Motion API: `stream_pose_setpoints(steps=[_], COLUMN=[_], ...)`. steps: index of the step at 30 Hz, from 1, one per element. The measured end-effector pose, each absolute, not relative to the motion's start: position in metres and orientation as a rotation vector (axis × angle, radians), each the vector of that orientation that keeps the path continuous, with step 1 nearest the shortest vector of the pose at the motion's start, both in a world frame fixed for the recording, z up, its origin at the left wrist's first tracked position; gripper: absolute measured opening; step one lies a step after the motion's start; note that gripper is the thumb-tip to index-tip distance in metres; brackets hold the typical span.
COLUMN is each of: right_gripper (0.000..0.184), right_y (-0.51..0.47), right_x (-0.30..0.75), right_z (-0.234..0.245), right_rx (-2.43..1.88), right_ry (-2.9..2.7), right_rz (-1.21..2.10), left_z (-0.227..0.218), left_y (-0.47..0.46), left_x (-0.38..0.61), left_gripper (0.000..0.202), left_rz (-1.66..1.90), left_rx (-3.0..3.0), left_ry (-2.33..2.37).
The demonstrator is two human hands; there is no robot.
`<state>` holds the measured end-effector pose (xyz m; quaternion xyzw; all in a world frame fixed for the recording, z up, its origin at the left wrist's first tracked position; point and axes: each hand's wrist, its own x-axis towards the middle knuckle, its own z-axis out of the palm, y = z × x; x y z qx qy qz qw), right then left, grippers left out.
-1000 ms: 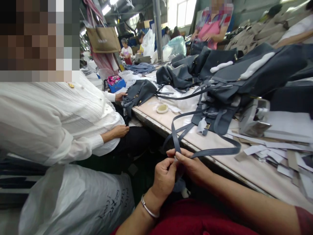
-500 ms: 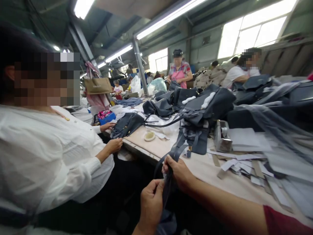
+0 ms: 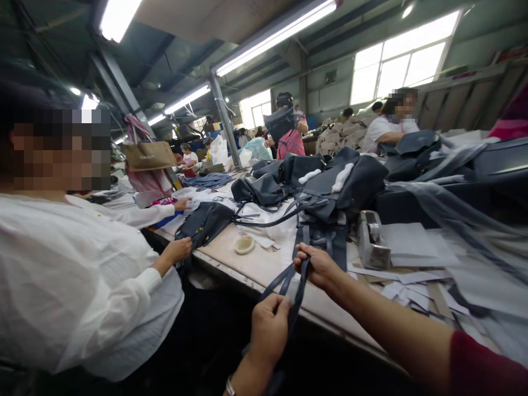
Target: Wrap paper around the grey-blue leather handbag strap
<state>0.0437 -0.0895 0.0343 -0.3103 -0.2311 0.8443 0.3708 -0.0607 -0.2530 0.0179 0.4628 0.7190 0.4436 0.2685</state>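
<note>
My left hand (image 3: 269,330) is closed around a dark blue leather strap (image 3: 297,286) below the table edge. My right hand (image 3: 319,267) grips the same strap higher up, over the table (image 3: 264,267). The strap runs up to a dark blue handbag (image 3: 330,242) lying on the table just beyond my right hand. More straps trail from the bag towards the left.
A person in a white shirt (image 3: 82,286) sits close on my left, hands on another dark handbag (image 3: 204,223). A tape dispenser (image 3: 371,247), a small round tin (image 3: 245,244), paper scraps (image 3: 412,280) and a pile of dark bags (image 3: 322,181) fill the table. Other workers stand behind.
The view has tilted upward. My hands have drawn apart along the strap: the right one rose over the table, the left stayed low. The neighbour's hands moved onto their bag.
</note>
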Motion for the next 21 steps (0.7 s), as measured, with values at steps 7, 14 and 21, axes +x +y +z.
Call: stream_pose_setpoints(steps=[7, 14, 21], right_gripper=[0.033, 0.044, 0.048], right_y=[-0.108, -0.021, 0.018], right_x=[0.037, 0.045, 0.032], right_z=[0.005, 0.018, 0.039], right_rx=[-0.825, -0.919, -0.958], right_ry=[-0.954, -0.440, -0.330], right_rz=[1.939, 2.294, 2.354], left_z=[0.010, 0.007, 0.018], left_y=[-0.185, -0.147, -0.133], left_x=[-0.066, -0.089, -0.098], left_gripper=[0.030, 0.038, 0.040], left_rz=[1.197, 1.137, 0.965], left_rx=[1.040, 1.070, 1.172], left_ry=[1.800, 1.847, 1.939])
